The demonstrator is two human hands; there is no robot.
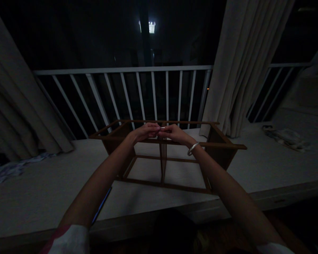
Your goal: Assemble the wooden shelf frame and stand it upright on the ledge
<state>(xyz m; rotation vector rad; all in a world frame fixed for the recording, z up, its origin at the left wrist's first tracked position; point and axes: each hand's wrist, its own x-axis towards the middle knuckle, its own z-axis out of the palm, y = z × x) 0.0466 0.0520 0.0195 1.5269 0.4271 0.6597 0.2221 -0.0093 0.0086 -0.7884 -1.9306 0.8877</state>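
Dim feed on my end, night outside. Surface is a broad pale ledge (78,176) with a fine grain, running below a dark window, which carries one bright white light (151,27). White straight-barred metal railing (127,69) spans the window side. Heavy beige pleated curtains hang at both sides; the right curtain (233,70) covers part of the railing.

On the ledge: brown wooden open frame (184,189), set lengthwise, thin square-edged rails, darker end panels, central divider making two bays. Its long upper rails stick out past the end panels. Both forearms cross over it and block parts of my view. Dark flat slab with a blue-lit edge (102,205) sits at the front of the ledge, partly behind the left forearm. Crumpled pale patterned cloth (9,171) far left; rumpled bundle (288,138) far right, too dark to identify.

Small thin shiny piece (162,127) is between my two hands, above the frame's divider. Left hand (147,131): fingers pinched on it. Right hand (175,133): fingers curled right beside it; I can't tell if they grip it too. Smooth silvery bangle (193,148) on the right wrist.
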